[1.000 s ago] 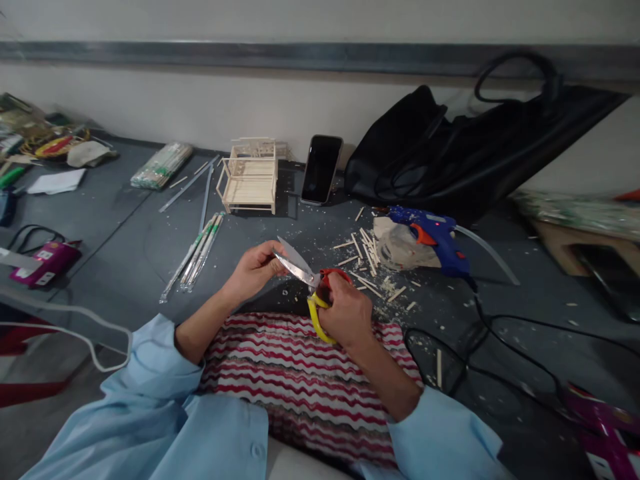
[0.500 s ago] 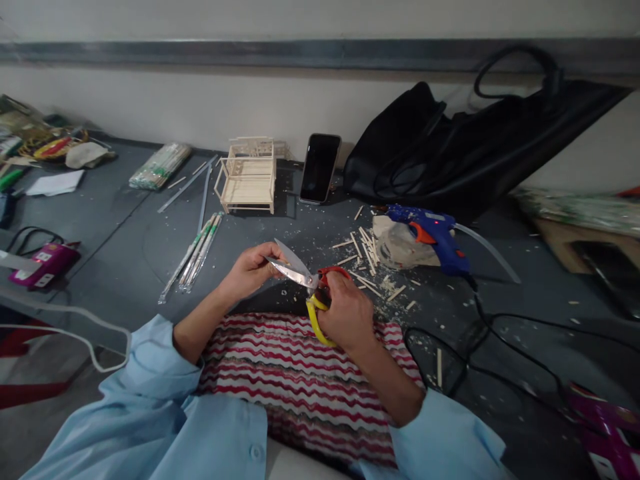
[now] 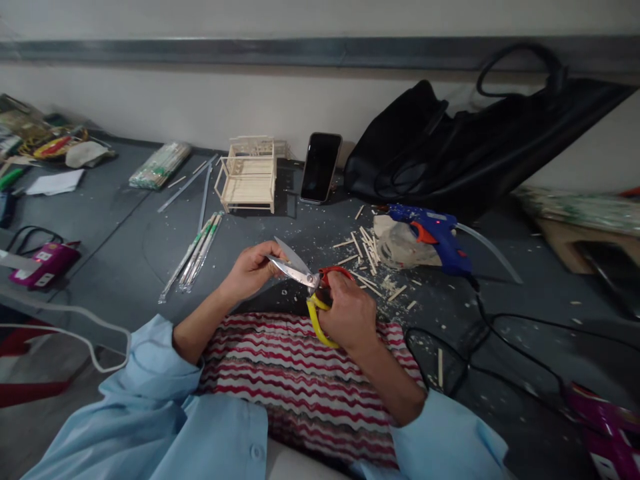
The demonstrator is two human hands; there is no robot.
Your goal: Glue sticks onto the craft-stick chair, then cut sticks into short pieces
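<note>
My right hand [image 3: 347, 313] grips scissors [image 3: 306, 279] with one red and one yellow handle; the blades are spread apart and point up-left. My left hand [image 3: 253, 270] is pinched closed at the blades, holding something small that I cannot make out. Both hands hover over a red-and-white striped cloth [image 3: 300, 380] on my lap. Cut wooden stick pieces [image 3: 367, 257] and shavings lie on the grey surface just beyond the scissors.
A blue glue gun [image 3: 433, 235] rests on a plastic bag at right, its cable running toward me. A small stick-built bench [image 3: 249, 177], a phone [image 3: 321, 167] and a black bag [image 3: 465, 147] stand by the wall. Wrapped sticks [image 3: 195, 253] lie left.
The scissors and both hands have stayed almost in place; the blades shifted slightly lower and left against my left fingers.
</note>
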